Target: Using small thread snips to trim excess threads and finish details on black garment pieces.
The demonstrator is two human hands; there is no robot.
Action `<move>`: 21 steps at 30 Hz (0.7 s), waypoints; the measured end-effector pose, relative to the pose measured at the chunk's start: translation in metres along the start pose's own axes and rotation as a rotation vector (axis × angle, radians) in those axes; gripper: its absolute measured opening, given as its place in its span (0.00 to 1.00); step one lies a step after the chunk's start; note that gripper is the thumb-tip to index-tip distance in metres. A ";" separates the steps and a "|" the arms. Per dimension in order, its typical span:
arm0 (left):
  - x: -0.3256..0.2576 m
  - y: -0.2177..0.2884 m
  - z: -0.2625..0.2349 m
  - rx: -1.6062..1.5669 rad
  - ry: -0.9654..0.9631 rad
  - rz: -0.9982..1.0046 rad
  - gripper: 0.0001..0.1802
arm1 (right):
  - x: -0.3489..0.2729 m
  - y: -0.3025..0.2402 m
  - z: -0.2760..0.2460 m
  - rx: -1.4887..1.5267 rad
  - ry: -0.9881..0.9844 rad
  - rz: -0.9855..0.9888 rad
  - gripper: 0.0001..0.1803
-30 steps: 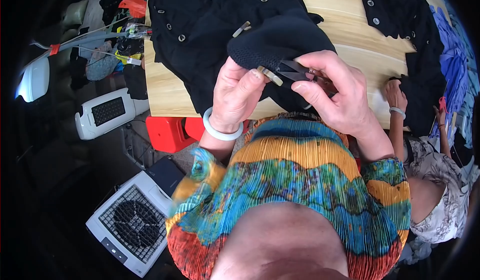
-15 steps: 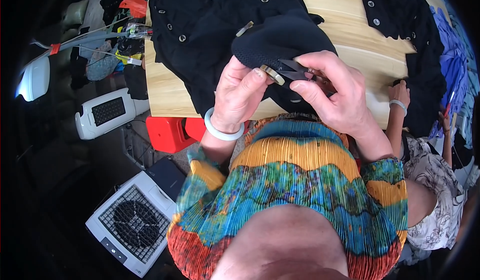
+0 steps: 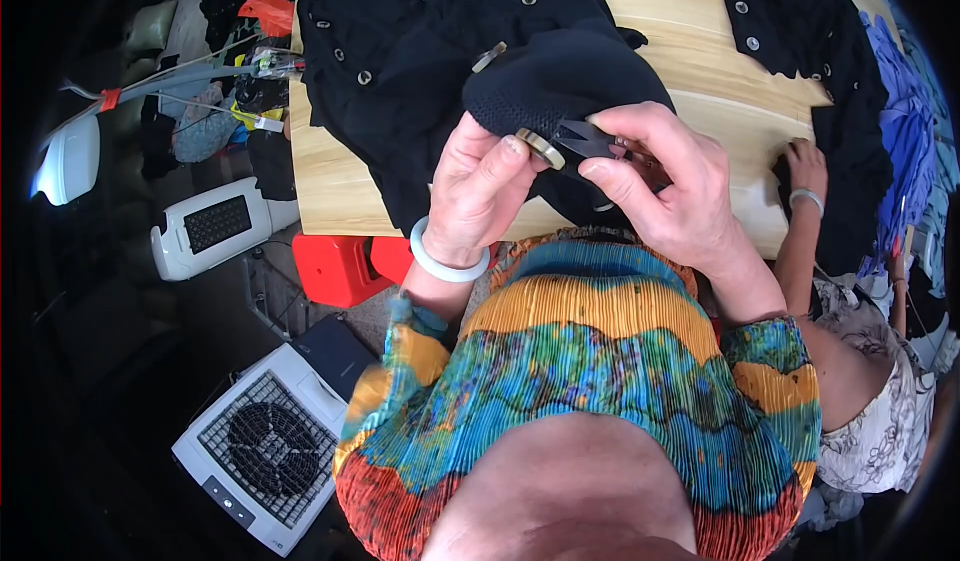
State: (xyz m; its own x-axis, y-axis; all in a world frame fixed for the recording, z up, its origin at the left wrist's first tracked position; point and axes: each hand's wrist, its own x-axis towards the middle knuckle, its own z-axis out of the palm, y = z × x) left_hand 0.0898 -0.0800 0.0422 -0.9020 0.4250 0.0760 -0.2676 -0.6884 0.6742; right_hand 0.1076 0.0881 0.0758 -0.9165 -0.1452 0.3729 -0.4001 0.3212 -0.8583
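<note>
Two grips: left hand (image 3: 478,183) on button (image 3: 540,149), black garment (image 3: 570,71); right hand (image 3: 672,183) on snips (image 3: 590,141), just right. I'd fear slip nicking garment.

Single head-worn fisheye view, from above, facing down, near the hands (image 3: 478,189)

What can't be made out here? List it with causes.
Head view:
- Handles of the snips: mostly covered by the right hand.
- Left hand: fingertips hidden behind the black garment.
- Garment's far end: cut off by the top edge.
- Any thread at the button: too small.
</note>
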 end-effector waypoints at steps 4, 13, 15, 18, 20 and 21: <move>0.003 -0.003 0.001 -0.012 0.017 -0.008 0.18 | 0.000 0.003 -0.001 0.004 -0.014 0.019 0.12; 0.003 -0.003 0.000 0.017 0.018 -0.022 0.18 | 0.001 0.005 0.001 0.054 0.011 0.026 0.10; 0.004 -0.006 -0.002 0.006 0.002 -0.022 0.18 | -0.001 0.009 0.003 0.044 0.038 0.028 0.10; 0.002 -0.002 0.002 -0.006 0.024 -0.023 0.18 | 0.000 0.006 0.003 0.076 0.087 0.015 0.09; 0.006 -0.004 -0.005 -0.045 0.026 -0.040 0.18 | -0.002 0.012 0.005 0.124 0.152 0.069 0.09; 0.007 -0.005 -0.008 -0.078 0.030 -0.054 0.18 | -0.004 0.016 0.006 0.155 0.185 0.124 0.09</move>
State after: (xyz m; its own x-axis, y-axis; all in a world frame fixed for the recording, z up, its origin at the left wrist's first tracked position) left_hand 0.0817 -0.0781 0.0333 -0.8951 0.4455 0.0184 -0.3403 -0.7092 0.6174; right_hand 0.1046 0.0883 0.0589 -0.9493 0.0647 0.3075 -0.2924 0.1766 -0.9398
